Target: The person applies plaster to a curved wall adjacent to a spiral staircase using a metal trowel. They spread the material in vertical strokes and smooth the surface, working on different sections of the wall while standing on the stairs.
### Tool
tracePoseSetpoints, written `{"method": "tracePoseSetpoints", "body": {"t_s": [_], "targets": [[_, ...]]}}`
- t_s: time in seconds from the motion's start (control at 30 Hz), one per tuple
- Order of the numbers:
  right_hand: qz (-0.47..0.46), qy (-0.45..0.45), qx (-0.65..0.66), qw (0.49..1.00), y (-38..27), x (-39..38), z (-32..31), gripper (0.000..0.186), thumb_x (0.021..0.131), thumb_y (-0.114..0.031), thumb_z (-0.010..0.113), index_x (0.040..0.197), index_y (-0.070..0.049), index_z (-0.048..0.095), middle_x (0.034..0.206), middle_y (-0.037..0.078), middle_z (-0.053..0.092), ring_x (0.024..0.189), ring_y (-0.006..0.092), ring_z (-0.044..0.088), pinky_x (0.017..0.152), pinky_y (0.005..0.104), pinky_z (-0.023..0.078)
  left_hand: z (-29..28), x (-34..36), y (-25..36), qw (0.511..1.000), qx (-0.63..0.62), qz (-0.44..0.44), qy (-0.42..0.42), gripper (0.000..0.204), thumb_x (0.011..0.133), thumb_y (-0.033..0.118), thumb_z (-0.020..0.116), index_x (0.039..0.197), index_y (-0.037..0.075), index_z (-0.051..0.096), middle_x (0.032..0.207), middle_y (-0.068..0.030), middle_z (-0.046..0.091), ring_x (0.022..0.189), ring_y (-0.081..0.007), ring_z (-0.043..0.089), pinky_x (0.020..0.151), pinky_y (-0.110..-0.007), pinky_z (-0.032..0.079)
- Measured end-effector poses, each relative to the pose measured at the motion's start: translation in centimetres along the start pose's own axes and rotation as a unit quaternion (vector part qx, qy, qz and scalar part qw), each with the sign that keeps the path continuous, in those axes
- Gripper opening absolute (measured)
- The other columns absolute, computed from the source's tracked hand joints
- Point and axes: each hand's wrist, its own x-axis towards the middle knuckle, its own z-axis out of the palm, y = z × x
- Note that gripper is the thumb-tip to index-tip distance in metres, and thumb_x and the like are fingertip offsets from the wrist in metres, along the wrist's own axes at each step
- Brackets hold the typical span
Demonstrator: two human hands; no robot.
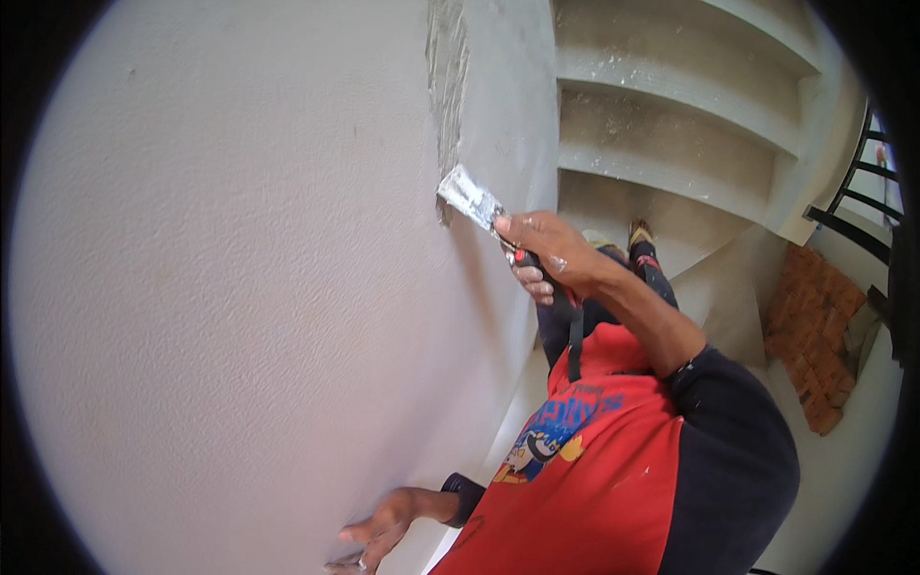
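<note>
My right hand (pixel 551 251) is closed around the handle of a putty knife (pixel 470 196), whose metal blade is smeared with white. The blade's edge is at the lower end of a rough grey strip of filler (pixel 447 96) on the pale wall (pixel 240 287); whether it touches cannot be made out. White smears mark the fingers of this hand. Lower down, my left hand (pixel 383 525) is at the wall with its fingers apart, holding nothing. A ring shows on one of its fingers.
Concrete stairs (pixel 671 120) spotted with white rise at the upper right, beside the wall. A stack of orange bricks (pixel 815 326) lies at the right, below a black metal railing (pixel 862 240). My foot (pixel 640 233) is near the lowest visible step.
</note>
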Motion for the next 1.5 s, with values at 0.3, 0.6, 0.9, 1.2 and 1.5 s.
{"method": "tracePoseSetpoints", "body": {"t_s": [0.3, 0.6, 0.9, 1.2, 1.5], "targets": [[-0.094, 0.054, 0.041, 0.993, -0.2, 0.2, 0.6, 0.045, 0.092, -0.051, 0.050, 0.077, -0.010, 0.042, 0.052, -0.002, 0.041, 0.038, 0.0077, 0.041, 0.035, 0.0238, 0.037, 0.3, -0.4, -0.9, 0.999, 0.032, 0.024, -0.015, 0.051, 0.088, 0.029, 0.059, 0.124, -0.004, 0.047, 0.131, -0.0245, 0.037, 0.126, -0.0337, 0.030, 0.103, -0.044, 0.026], [-0.100, 0.057, -0.054, 0.992, 1.6, 1.2, 0.8, 0.045, 0.093, -0.048, 0.050, 0.076, -0.006, 0.044, 0.052, -0.002, 0.041, 0.038, 0.0061, 0.043, 0.035, 0.0236, 0.040, 0.5, -0.4, -0.9, 0.998, 0.045, 0.033, -0.014, 0.053, 0.087, 0.035, 0.060, 0.123, -0.003, 0.048, 0.132, -0.0248, 0.037, 0.127, -0.0335, 0.030, 0.103, -0.045, 0.026], [-0.100, 0.045, -0.048, 0.993, 1.3, 1.2, 0.9, 0.045, 0.094, -0.047, 0.049, 0.076, -0.007, 0.042, 0.053, -0.002, 0.041, 0.038, 0.0074, 0.042, 0.035, 0.0248, 0.039, 0.8, -0.3, -0.2, 1.000, 0.028, -0.001, -0.014, 0.054, 0.087, 0.032, 0.059, 0.125, -0.004, 0.046, 0.132, -0.0237, 0.035, 0.129, -0.0342, 0.028, 0.104, -0.046, 0.024], [-0.033, 0.012, 0.038, 0.999, 1.0, 1.1, 1.8, 0.047, 0.091, -0.051, 0.052, 0.075, -0.009, 0.040, 0.054, -0.003, 0.040, 0.039, 0.0081, 0.041, 0.035, 0.0258, 0.037, 0.6, -0.4, -0.7, 0.999, -0.048, 0.001, -0.018, 0.050, 0.088, 0.028, 0.060, 0.123, -0.005, 0.045, 0.126, -0.0223, 0.038, 0.130, -0.0354, 0.028, 0.103, -0.046, 0.026], [-0.075, -0.008, 0.139, 0.987, -0.8, 0.4, 0.2, 0.044, 0.092, -0.053, 0.048, 0.077, -0.012, 0.042, 0.052, -0.002, 0.039, 0.037, 0.0075, 0.039, 0.034, 0.0245, 0.035, 0.7, -0.6, -0.9, 1.000, -0.008, -0.013, -0.011, 0.050, 0.086, 0.026, 0.061, 0.122, -0.005, 0.047, 0.126, -0.0224, 0.038, 0.129, -0.0360, 0.029, 0.101, -0.047, 0.029]]}}
